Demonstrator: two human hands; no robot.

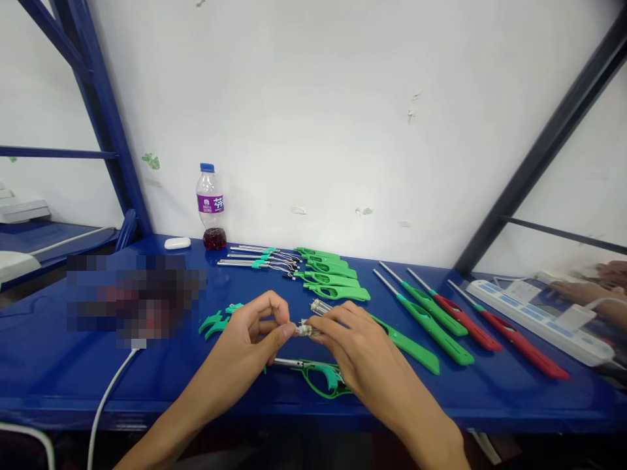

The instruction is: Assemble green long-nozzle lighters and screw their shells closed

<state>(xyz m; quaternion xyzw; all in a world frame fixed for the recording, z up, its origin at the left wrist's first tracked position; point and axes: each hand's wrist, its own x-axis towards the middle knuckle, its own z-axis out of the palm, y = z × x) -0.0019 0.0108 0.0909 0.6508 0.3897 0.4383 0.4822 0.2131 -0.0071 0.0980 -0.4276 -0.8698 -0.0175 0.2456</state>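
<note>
Over the blue table, my right hand (360,343) grips a small clear lighter fuel tank (304,330) by its body. The thumb and fingertips of my left hand (252,336) pinch its valve end; any tiny part between them is too small to make out. Just beneath lies a green lighter shell half (313,386) with a metal tube and a teal trigger (329,376) in it, partly covered by my right hand. Another clear fuel tank (321,307) rests behind my fingers. Loose teal triggers (215,321) lie left of my left hand.
Green shell halves (337,292) and metal tubes with wires (245,263) lie at the back. Green and red lighters (465,324) and a power strip (543,323) are on the right. A bottle (211,209), a white case (177,243) and a cable (110,385) are left. Another person's hand (592,294) is far right.
</note>
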